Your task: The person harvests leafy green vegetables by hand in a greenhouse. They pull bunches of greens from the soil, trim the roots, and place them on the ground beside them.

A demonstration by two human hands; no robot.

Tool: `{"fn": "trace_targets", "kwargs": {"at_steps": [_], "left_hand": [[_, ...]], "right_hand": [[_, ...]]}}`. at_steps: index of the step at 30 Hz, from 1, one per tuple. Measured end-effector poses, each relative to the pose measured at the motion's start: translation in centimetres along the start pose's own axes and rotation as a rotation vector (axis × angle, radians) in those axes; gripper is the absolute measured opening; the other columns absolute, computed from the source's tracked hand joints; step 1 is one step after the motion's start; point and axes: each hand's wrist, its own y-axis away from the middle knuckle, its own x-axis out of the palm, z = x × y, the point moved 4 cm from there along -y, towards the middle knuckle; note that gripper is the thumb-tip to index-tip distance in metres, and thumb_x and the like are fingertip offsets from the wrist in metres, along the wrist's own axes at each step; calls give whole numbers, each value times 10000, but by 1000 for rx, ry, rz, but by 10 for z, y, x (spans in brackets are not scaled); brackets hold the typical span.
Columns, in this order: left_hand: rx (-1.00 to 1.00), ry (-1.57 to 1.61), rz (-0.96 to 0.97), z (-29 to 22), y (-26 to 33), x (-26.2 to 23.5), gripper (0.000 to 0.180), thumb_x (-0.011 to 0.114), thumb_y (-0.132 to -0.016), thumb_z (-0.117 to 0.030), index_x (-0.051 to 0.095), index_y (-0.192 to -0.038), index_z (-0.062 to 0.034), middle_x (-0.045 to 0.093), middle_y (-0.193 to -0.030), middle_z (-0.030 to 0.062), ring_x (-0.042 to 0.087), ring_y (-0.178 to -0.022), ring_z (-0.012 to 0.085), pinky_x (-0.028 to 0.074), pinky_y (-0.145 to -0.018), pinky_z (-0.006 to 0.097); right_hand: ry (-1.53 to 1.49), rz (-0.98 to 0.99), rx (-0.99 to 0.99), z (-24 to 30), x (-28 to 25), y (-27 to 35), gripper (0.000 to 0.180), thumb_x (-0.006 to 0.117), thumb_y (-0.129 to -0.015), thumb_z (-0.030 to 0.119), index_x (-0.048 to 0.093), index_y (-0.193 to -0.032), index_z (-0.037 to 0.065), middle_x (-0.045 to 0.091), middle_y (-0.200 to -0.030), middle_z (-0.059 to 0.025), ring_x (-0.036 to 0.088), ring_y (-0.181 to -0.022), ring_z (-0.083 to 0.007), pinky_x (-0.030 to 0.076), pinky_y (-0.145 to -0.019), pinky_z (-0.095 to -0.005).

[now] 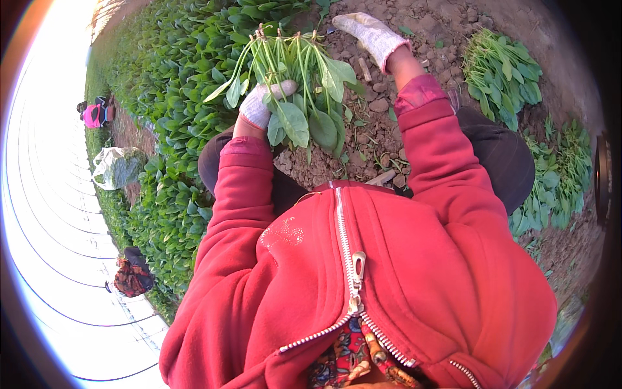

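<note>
My left hand [260, 107], in a whitish knit glove, is closed around a bunch of spinach [304, 78]. The bunch hangs upside down, with pinkish root ends at the top and broad leaves drooping below. My right hand [370, 34], in a matching glove, reaches out over bare soil to the right of the bunch. Its fingers are stretched out and lie close together, pointing left. A small dark bluish thing [331, 30] shows just by the fingertips; I cannot make out what it is.
Growing spinach [175, 84] fills the left side. On the right lie a cut pile of spinach [504, 71] and a second pile [557, 178]. Cloddy soil [343, 152] lies between my knees. Farther left are a filled clear plastic bag [118, 168], a person in pink [94, 115] and another person [132, 275].
</note>
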Motion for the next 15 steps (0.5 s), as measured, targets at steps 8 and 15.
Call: {"fn": "trace_targets", "kwargs": {"at_steps": [8, 15], "left_hand": [[46, -496, -198, 12, -26, -17, 331, 773, -862, -166, 696, -1150, -22, 723, -1023, 47, 684, -809, 164, 564, -724, 329], [347, -1159, -532, 54, -45, -47, 457, 660, -881, -212, 592, -1308, -64, 687, -1154, 204, 665, -1019, 406, 530, -875, 447]], "right_hand": [[-737, 60, 46, 11, 90, 29, 834, 829, -849, 410, 432, -1477, 30, 593, -1350, -142, 627, -1097, -226, 520, -933, -335], [-455, -197, -68, 30, 111, 48, 1195, 952, -669, 308, 211, -1557, 8, 556, -1375, -191, 590, -1223, -271, 492, -1032, -351]]}}
